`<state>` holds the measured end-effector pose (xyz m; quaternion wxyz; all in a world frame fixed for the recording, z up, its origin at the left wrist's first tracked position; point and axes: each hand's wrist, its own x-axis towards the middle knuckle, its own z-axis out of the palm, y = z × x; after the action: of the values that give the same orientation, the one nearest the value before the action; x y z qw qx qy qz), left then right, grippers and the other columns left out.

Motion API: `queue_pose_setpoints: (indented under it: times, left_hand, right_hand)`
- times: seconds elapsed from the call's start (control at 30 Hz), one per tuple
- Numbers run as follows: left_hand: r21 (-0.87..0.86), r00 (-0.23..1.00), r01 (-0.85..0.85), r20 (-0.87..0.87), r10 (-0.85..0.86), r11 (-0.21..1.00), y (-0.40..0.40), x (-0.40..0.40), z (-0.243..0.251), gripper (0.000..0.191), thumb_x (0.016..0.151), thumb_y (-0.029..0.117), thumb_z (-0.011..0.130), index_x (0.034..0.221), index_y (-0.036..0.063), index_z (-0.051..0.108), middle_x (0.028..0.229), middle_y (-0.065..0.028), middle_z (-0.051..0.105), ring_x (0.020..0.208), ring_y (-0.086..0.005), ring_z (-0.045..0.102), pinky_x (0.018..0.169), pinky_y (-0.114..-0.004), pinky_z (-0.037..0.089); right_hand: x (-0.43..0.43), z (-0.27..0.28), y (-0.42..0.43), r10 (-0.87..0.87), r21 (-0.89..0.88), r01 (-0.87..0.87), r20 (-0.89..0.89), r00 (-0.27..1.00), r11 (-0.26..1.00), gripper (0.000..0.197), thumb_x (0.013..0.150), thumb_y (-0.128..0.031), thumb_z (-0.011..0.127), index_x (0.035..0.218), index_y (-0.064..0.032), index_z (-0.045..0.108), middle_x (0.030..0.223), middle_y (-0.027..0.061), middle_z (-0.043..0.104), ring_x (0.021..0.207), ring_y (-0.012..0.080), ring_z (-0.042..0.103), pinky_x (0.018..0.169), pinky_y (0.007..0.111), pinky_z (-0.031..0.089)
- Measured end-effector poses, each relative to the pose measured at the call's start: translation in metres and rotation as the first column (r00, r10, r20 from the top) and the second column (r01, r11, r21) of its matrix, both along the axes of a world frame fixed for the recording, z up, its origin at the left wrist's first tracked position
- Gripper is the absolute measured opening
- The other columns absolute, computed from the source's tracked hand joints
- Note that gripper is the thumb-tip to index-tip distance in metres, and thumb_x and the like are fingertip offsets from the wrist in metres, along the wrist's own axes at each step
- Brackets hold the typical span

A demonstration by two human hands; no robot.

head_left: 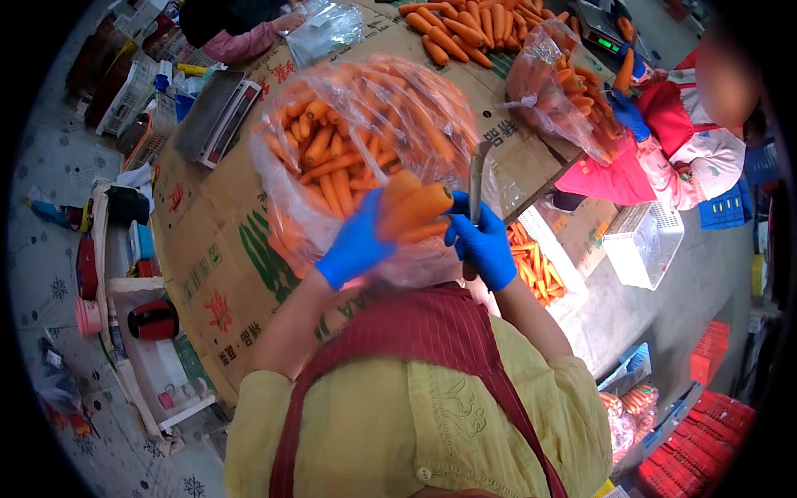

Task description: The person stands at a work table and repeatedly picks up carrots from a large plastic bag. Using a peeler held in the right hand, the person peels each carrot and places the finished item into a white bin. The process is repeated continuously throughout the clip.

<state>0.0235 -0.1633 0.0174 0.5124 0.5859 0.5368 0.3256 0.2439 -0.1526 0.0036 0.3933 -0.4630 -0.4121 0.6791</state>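
Both my hands wear blue gloves. In my left hand (pixel 361 236) are several carrots (pixel 414 205), blurred, their thick ends turned to the right. My right hand (pixel 482 243), just beside them, grips a knife (pixel 477 180) whose blade points up, away from me. Beneath and beyond my hands a large clear plastic bag (pixel 398 93) lies open on the cardboard-covered table (pixel 218 249), full of loose carrots (pixel 336 149). Below my right hand, partly hidden by it, a white crate (pixel 576 292) holds thinner carrots (pixel 535 261).
A co-worker (pixel 672 131) at the right handles carrots by another bag (pixel 535 93) and a scale (pixel 601 37). More carrots (pixel 473 25) lie at the far edge. Another person's sleeve (pixel 243 43) is near plastic bags (pixel 327 28). A metal-topped device (pixel 215 118) stands left.
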Motion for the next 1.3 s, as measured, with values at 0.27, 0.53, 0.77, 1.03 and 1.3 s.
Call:
queue_pose_setpoints:
  times: [0.27,0.53,0.77,1.03,1.3]
  left_hand:
    - [-0.035,0.944,-0.017,0.329,0.027,0.999,0.005,0.010,0.013,0.067,0.088,0.024,0.062,0.141,0.0087,0.026,0.124,-0.0124,0.050,0.109,-0.0230,0.055,0.091,-0.036,0.045]
    - [-0.388,0.076,0.167,0.922,0.381,0.906,0.029,-0.006,-0.004,0.049,0.098,0.031,0.042,0.140,0.0056,0.035,0.117,-0.0109,0.054,0.093,-0.0205,0.057,0.086,-0.038,0.045]
    - [-0.297,-0.114,0.188,0.940,0.321,0.936,0.033,0.016,-0.004,0.052,0.094,0.026,0.042,0.139,0.0020,0.033,0.120,-0.0119,0.055,0.106,-0.0210,0.055,0.101,-0.040,0.036]
    - [-0.051,0.745,-0.004,0.666,0.037,0.999,0.028,0.047,0.012,0.047,0.097,0.021,0.042,0.138,0.0014,0.034,0.137,-0.0124,0.042,0.124,-0.0260,0.044,0.104,-0.037,0.035]
    - [0.084,0.794,0.355,-0.553,-0.252,0.931,0.039,-0.007,-0.066,0.026,0.088,0.017,0.056,0.111,0.0055,0.062,0.105,-0.0171,0.064,0.097,-0.0281,0.063,0.083,-0.036,0.050]
  right_hand:
    - [0.041,0.024,0.003,-0.293,0.280,0.330,-0.167,0.941,0.901,0.038,0.077,-0.009,0.067,0.113,-0.0015,0.057,0.097,0.0068,0.062,0.078,0.0137,0.060,0.066,0.026,0.050]
    - [0.199,0.067,-0.039,-0.388,0.282,0.299,0.356,0.850,0.912,0.034,0.087,-0.016,0.057,0.119,-0.0030,0.057,0.105,0.0051,0.063,0.060,0.0031,0.049,0.052,0.016,0.036]
    - [0.087,0.026,-0.018,-0.139,0.035,0.134,0.224,0.965,0.990,0.023,0.091,-0.018,0.056,0.105,-0.0031,0.065,0.085,0.0016,0.063,0.062,0.0042,0.050,0.055,0.018,0.038]
    - [0.010,0.016,-0.006,0.165,0.074,-0.161,-0.049,0.985,0.984,0.047,0.082,-0.014,0.066,0.126,-0.0013,0.052,0.102,0.0094,0.063,0.087,0.0157,0.062,0.079,0.030,0.049]
    - [0.222,-0.004,-0.045,0.162,-0.056,-0.157,0.101,0.982,0.986,0.037,0.078,-0.010,0.065,0.112,0.0032,0.061,0.093,0.0102,0.066,0.081,0.0154,0.062,0.074,0.027,0.049]
